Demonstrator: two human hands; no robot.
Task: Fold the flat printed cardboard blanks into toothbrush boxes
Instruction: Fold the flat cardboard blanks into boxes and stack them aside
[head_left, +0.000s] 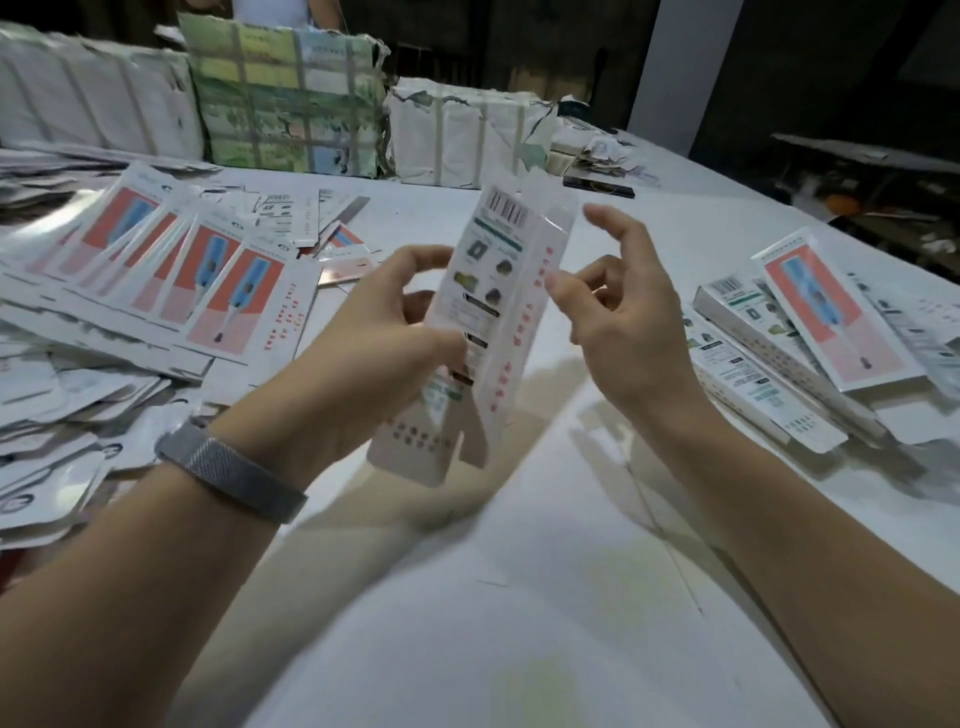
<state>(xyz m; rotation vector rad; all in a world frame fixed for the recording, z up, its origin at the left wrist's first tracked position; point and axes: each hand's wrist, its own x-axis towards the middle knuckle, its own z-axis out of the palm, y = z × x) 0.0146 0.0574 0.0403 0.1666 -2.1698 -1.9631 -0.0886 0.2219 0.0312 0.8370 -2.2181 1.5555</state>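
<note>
We saw the task partway through. One blank (498, 312) was up in the air over the white table (519, 597), held roughly upright, barcode end up, already creased along its long edges into a partly formed sleeve; bottom flaps hung loose and unfolded, top looked not closed. Motion blur, so flap detail unclear.

Left hand (374, 332) gripped the blank from the left, thumb on the printed face and fingers curled behind it. Right hand (618, 312) sat just beside the right edge, fingers loosely curled, index raised; one fingertip seemed to touch the side panel, but we couldn't tell whether it actually pinched anything. We judged it was holding nothing.

Done so far: a small group of folded boxes (810, 332) lay on the table to the right, several long boxes overlapping, one with the red toothbrush face up. We judged these finished, though ends weren't clear.

Left to do: a lot. A fanned pile of flat blanks (208, 275) covered the left of the table, more loose sheets beneath and nearer us.

Containers: strapped, paper-wrapped bundles (291, 98) stood along the far edge, torn at the corners; contents not visible, probably more stock. The folded boxes' insides weren't visible either.

A grey wristband (228, 470) sat on the left wrist.
</note>
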